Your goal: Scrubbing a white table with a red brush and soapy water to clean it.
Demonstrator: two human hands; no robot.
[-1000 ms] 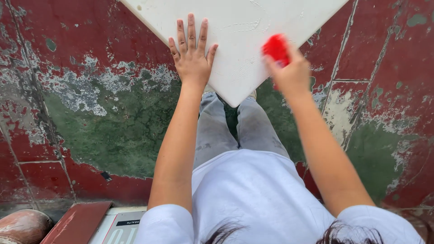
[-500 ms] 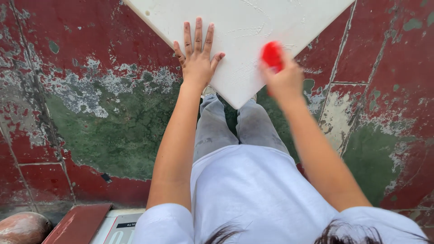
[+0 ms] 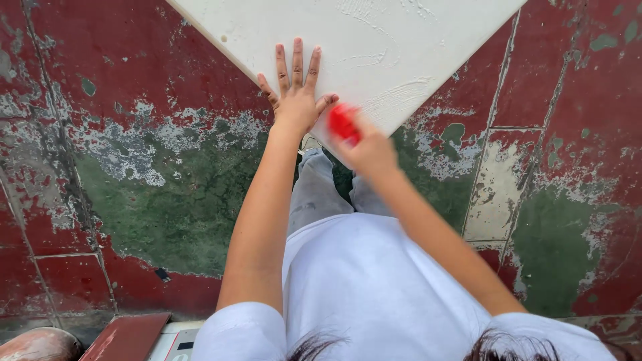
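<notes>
Saw, at the near left, a rounded brown object and a flat reddish panel beside it, both cut by the edge of the view. Stood on a tiled floor of worn red paint, flaked through to green and grey.

Kept the left hand pressed palm-down on the white board, just inside its left edge near the nearest corner, fingers spread and straight, thumb out to the right. Held much the same spot as half a second earlier, so steadied the board rather than worked it.

Gripped a small red object in the right hand, fingers curled shut around it; blurred by motion, so could not tell the exact hold. Moved it left and nearer since the earlier views: well right of the left hand then, now just beside the left thumb, over the board's near corner. Looked like one pass of the red object across that corner, though contact with the surface could not be made out.

Showed faint swirled marks on the board's far right part. Wore grey trousers and a white shirt, seen below the arms.
</notes>
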